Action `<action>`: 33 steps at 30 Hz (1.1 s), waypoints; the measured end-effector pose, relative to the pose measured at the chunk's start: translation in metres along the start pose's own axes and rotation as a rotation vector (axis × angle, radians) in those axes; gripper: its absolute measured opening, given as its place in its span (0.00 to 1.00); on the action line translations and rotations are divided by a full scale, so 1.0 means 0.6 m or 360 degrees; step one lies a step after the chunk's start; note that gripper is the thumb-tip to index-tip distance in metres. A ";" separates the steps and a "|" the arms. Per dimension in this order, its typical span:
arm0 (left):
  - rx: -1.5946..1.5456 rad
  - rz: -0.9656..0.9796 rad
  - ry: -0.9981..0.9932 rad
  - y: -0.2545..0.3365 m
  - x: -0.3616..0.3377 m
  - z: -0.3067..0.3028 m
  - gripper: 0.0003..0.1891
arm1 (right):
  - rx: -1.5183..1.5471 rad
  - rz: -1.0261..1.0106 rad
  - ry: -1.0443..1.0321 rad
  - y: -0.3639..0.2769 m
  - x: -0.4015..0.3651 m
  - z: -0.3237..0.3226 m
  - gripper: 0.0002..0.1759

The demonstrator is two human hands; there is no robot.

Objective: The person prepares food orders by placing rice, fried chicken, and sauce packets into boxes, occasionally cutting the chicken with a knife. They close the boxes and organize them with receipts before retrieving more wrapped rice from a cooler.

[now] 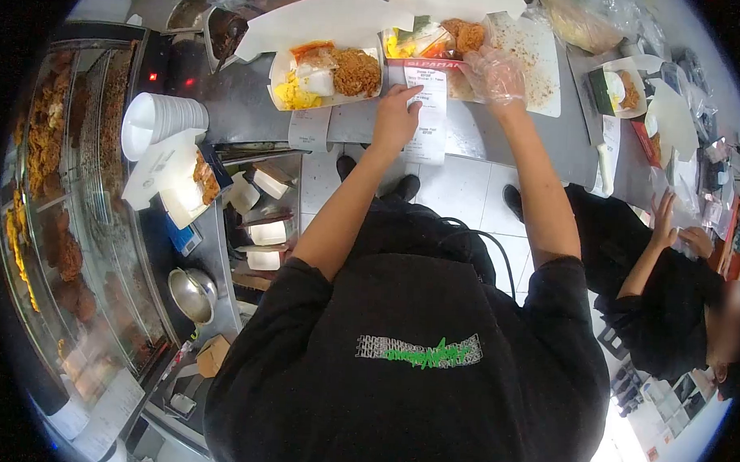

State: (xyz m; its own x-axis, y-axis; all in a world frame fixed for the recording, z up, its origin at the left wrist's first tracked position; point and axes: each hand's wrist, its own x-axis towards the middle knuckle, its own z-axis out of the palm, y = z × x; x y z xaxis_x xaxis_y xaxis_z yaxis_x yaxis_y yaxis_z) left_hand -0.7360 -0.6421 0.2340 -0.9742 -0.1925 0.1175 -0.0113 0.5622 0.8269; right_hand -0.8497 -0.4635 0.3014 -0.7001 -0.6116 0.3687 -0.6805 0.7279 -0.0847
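Observation:
My left hand (397, 118) is bare, its fingers lying on the left edge of a long printed receipt (429, 139) at the counter's front. My right hand (497, 81) wears a clear plastic glove, its fingers stretched out at the right side of an open meal box (429, 63) with red lettering. Inside that box are fried chicken (465, 36) and yellow food. Left of it, a second open box (281, 69) holds rice (317, 76), yellow scrambled pieces (293, 94) and a round fried piece (357, 72). Whatever lies beneath my gloved palm is hidden.
A crumb-covered white board (543, 66) lies right of my gloved hand. Stacked white cups (158, 122) and another food box (184, 196) stand left, beside a glass display (77, 221) of fried food. A co-worker (669, 298) in black stands close on the right.

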 end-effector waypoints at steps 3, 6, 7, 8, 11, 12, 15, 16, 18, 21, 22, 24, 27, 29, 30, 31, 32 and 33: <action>0.0034 0.0032 0.0065 0.011 0.008 0.002 0.15 | 0.0128 0.0099 0.0099 0.009 -0.008 -0.002 0.09; 0.0196 0.0037 0.0145 0.011 0.015 0.020 0.14 | 0.0152 0.0274 0.0106 0.022 -0.025 0.008 0.11; 0.0216 0.0021 0.0139 0.015 0.020 0.021 0.14 | 0.0171 0.0260 0.0143 0.026 -0.028 0.008 0.11; 0.0237 0.0002 0.0128 0.020 0.023 0.022 0.14 | 0.0191 0.0250 0.0176 0.031 -0.033 0.008 0.12; 0.0354 0.0002 0.0113 0.027 0.024 0.033 0.14 | 0.0272 0.0311 0.0236 0.044 -0.042 0.008 0.12; 0.0405 0.0013 0.0111 0.028 0.024 0.038 0.15 | 0.0304 0.0347 0.0253 0.048 -0.045 0.008 0.11; 0.0617 0.0118 0.0198 0.039 0.015 0.045 0.16 | 0.0260 0.0449 0.0112 0.032 -0.049 -0.005 0.11; 0.0648 0.0096 0.0176 0.046 0.015 0.040 0.17 | 0.0224 0.0439 0.0072 0.029 -0.052 -0.005 0.11; 0.0700 0.0060 0.0136 0.062 0.014 0.029 0.18 | 0.0140 0.0420 -0.0006 0.024 -0.061 -0.004 0.09; 0.0590 0.0407 0.0206 0.026 0.014 0.030 0.20 | 0.0299 0.0532 -0.0078 0.028 -0.092 0.026 0.13; 0.0530 0.0520 0.0199 0.017 0.013 0.030 0.21 | 0.0277 0.0440 -0.0034 0.001 -0.082 -0.028 0.13; 0.0622 0.0497 0.0079 0.028 -0.003 0.025 0.25 | 0.0411 0.0449 0.0330 -0.019 -0.137 -0.055 0.13; 0.0511 0.0602 -0.0078 0.040 -0.043 0.013 0.27 | 0.0439 0.0738 0.0529 -0.091 -0.279 -0.110 0.11; 0.0503 0.0713 -0.0223 0.039 -0.067 0.017 0.27 | 0.0318 0.0979 0.0366 -0.137 -0.423 -0.119 0.06; 0.0511 0.0768 -0.0289 0.045 -0.077 0.015 0.27 | 0.0304 0.1077 0.0536 -0.170 -0.500 -0.116 0.05; 0.0527 0.0874 -0.0299 0.057 -0.091 0.010 0.28 | 0.0263 0.1296 0.0406 -0.206 -0.591 -0.116 0.05; 0.0547 0.0976 -0.0310 0.070 -0.109 0.006 0.28 | 0.0165 0.1481 0.0393 -0.250 -0.667 -0.131 0.06; 0.0562 0.1084 -0.0309 0.090 -0.125 0.009 0.28 | 0.0058 0.1553 0.0456 -0.293 -0.749 -0.135 0.08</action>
State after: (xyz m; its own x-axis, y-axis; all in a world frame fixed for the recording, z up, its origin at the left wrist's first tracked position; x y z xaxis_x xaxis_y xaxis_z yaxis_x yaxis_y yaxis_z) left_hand -0.6649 -0.5932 0.2670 -0.8141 0.4111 0.4102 0.5624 0.7343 0.3802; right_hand -0.3976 -0.2915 0.2256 -0.8785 0.3448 0.3308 0.1504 0.8566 -0.4936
